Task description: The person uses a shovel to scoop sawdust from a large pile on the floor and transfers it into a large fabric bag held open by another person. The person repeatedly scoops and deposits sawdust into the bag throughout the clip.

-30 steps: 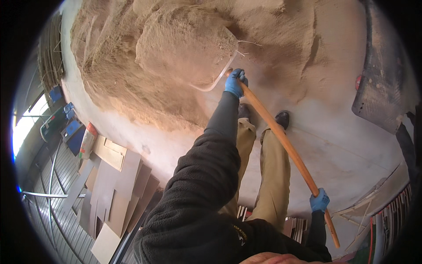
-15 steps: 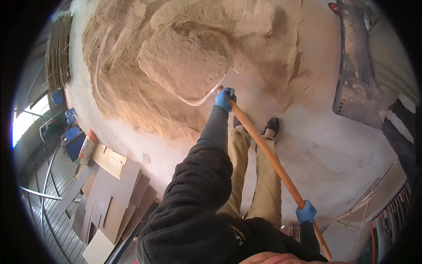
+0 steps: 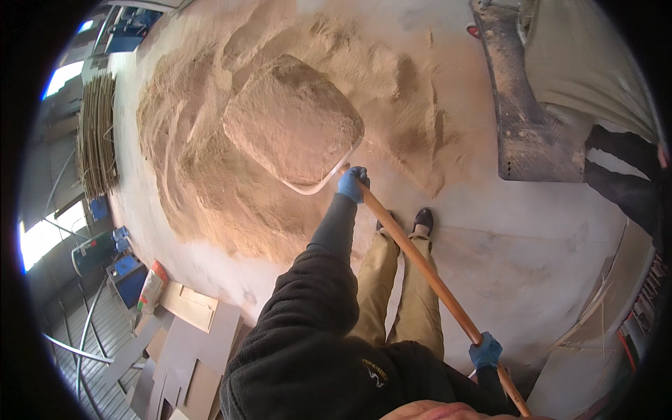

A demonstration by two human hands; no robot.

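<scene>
A wide scoop shovel with a long wooden handle (image 3: 420,262) lies slantwise in front of me, its pale rim (image 3: 308,189) showing. Its blade carries a big heap of sawdust (image 3: 294,122). My left hand (image 3: 353,184), in a blue glove, is closed round the handle just behind the blade. Lower right, my right hand (image 3: 485,352), also blue-gloved, grips the same handle near its end. Around and beyond the blade spreads a large sawdust pile (image 3: 217,199) on the pale floor; whether the blade touches it, I cannot tell.
At right stands another person (image 3: 588,63) beside a big dusty dark sack (image 3: 521,105). Flat boards (image 3: 182,343) lie at lower left, near a red-and-white bag (image 3: 152,287) and a blue box (image 3: 128,278). Upright stacked strips (image 3: 98,136) line the far left. My shoes (image 3: 423,218) are close to the pile.
The view has shifted, so the surroundings sit lower and the sack farther left. The loaded blade now stands out more apart from the pile's ridges. Both hands keep their hold.
</scene>
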